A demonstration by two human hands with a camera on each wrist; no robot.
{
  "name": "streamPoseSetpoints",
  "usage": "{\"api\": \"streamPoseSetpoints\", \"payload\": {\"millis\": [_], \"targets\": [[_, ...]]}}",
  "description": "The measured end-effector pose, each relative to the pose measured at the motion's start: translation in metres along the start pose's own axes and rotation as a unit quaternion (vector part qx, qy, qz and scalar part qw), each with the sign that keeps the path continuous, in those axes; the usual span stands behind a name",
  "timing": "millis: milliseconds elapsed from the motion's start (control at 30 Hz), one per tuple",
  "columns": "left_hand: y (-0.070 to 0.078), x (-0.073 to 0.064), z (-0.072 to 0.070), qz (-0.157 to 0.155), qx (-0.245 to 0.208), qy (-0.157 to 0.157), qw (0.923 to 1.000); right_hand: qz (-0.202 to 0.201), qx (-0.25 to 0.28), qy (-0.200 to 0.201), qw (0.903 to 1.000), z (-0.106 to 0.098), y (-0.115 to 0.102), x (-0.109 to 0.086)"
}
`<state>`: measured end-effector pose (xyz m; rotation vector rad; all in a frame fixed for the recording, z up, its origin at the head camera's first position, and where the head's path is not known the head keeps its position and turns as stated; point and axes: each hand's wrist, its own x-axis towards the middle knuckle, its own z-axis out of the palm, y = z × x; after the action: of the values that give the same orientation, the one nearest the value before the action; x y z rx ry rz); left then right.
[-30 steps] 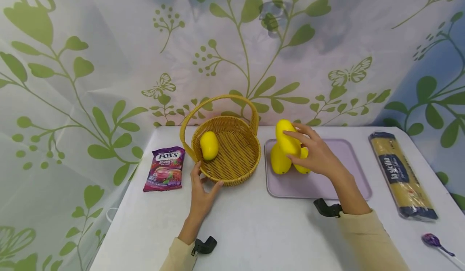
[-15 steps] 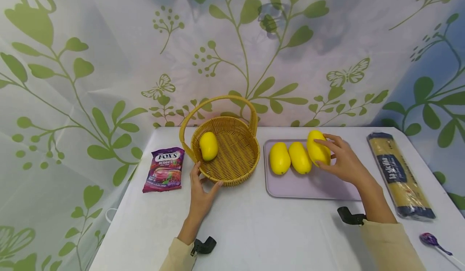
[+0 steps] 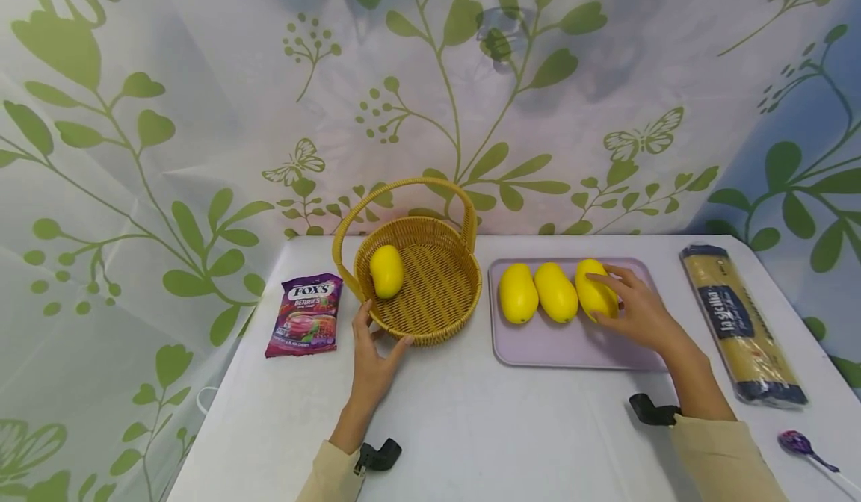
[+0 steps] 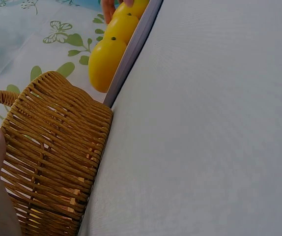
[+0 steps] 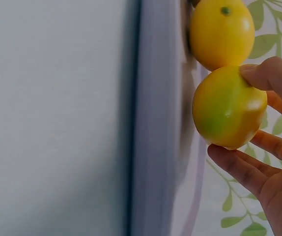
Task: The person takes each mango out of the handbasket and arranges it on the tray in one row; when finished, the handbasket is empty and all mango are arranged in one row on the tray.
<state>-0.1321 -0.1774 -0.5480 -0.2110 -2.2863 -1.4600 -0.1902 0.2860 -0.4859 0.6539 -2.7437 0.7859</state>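
My left fingers [image 3: 362, 324] are spread against the basket [image 3: 437, 293], one yellow fruit [image 3: 386, 271] inside. On the tray [image 3: 551, 349]: left fruit [image 3: 518, 293], middle fruit [image 3: 556, 293], and my right fingers [image 5: 241, 169] pinching the right fruit [image 3: 595, 294], which just came down into their row, so I'd call it basically placed.

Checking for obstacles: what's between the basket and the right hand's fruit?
Two yellow fruits on the tray, plus a bare table strip, in the head view.
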Motion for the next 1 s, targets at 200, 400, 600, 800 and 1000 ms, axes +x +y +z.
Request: {"api": "streamPoseSetpoints", "payload": {"millis": [200, 400, 600, 800, 1000], "targets": [[0.001, 0.0, 0.0, -0.001, -0.004, -0.002, 1.0, 0.012, -0.007, -0.014, 0.9998, 0.002, 0.002, -0.003], [0.003, 0.0, 0.0, 0.002, -0.007, -0.001, 1.0, 0.019, -0.003, -0.025, 0.9995, 0.003, 0.001, -0.005], [0.003, 0.001, 0.0, 0.002, -0.003, 0.001, 1.0, 0.052, 0.006, -0.052, 0.9973, 0.003, -0.002, -0.006], [0.003, 0.0, 0.001, 0.009, 0.001, 0.003, 1.0, 0.054, -0.016, -0.036, 0.9977, -0.006, -0.014, -0.006], [0.003, 0.001, 0.0, 0.01, 0.001, 0.002, 0.9999, 0.031, -0.035, 0.005, 0.9989, -0.016, -0.035, -0.002]]}}
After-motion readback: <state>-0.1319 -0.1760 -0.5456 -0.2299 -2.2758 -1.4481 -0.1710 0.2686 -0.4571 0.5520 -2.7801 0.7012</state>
